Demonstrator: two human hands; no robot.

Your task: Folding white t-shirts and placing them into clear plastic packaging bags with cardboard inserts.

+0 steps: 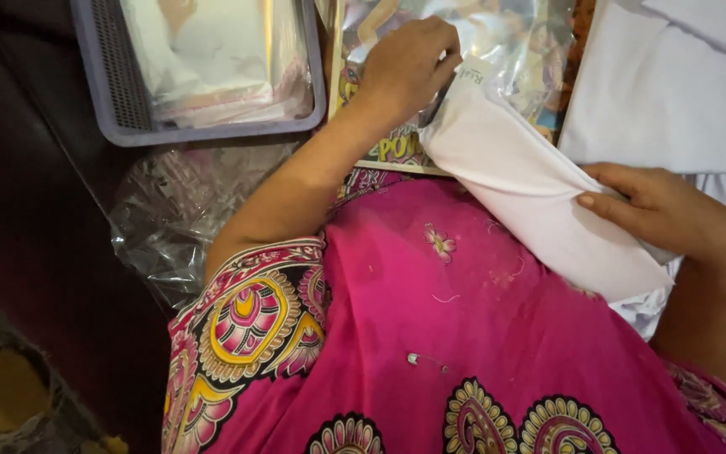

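Observation:
A folded white cloth (531, 193) lies across my lap, over my pink patterned dress (430, 336). My left hand (405, 67) pinches the cloth's far end, where a small white tag shows, at the mouth of a clear plastic bag (506, 42). My right hand (665, 210) grips the cloth's near end, thumb on top and fingers underneath. The bag lies on a colourful printed sheet (397, 147).
A grey plastic basket (98, 92) at the top left holds more bagged white items. Crumpled clear plastic (170, 210) lies beside my left arm. Stacked white cloth (665, 84) fills the top right. A dark surface runs down the left side.

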